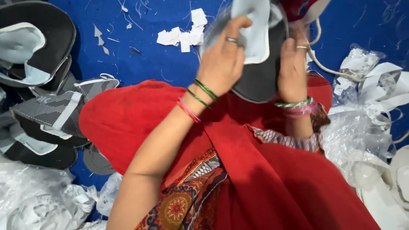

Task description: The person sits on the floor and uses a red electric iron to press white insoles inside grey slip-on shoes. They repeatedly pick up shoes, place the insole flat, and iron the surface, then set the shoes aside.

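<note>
Both hands close on one dark shoe piece (260, 81) with a pale blue lining, held above the red lap — left hand (221, 64) pinching the lining, right hand (292, 70) gripping the edge. Several similar pieces — five or so — lie stacked in a pile (42, 85) at the left on the blue floor (162, 64).

Head camera, steep downward view, close on lap.

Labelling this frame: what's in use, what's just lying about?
In use:
left hand
right hand
shoe piece, dark with pale blue lining, held by both

Lying about:
stacked shoe pieces
paper scraps
white strips
clear plastic
blue floor
</note>
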